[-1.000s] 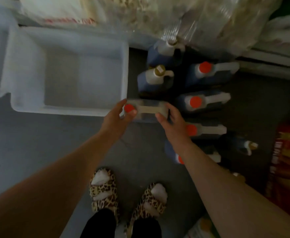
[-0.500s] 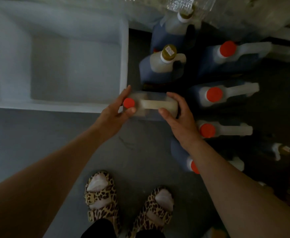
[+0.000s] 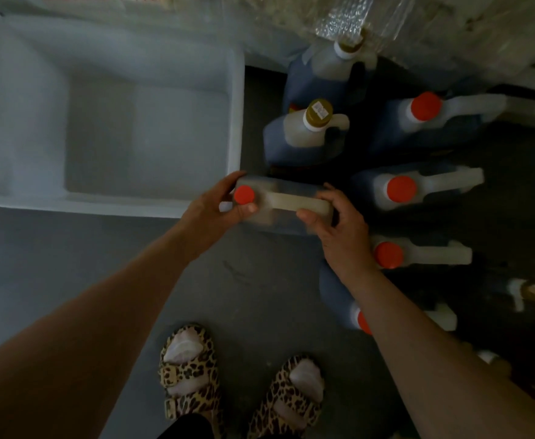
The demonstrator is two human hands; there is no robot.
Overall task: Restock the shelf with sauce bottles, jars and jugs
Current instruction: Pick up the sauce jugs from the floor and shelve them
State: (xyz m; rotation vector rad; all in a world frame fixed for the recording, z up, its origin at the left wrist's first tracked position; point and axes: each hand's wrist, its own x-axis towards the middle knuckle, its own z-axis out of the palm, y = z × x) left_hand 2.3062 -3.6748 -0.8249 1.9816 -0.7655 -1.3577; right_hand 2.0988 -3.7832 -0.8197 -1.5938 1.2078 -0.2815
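Both hands were on the jug, seen from above at centre frame. The left hand pinched its red-capped end, thumb and fingers curled round it. The right hand clasped the handle end. At nine o'clock of the jug sat a white tub, just beside it. From twelve round to four o'clock stood more dark jugs.

Red-capped jug, translucent with a top handle, upright just beside the near right corner of the white bin. Further jugs of dark sauce stand right of the bin: four red-capped, two gold-capped.
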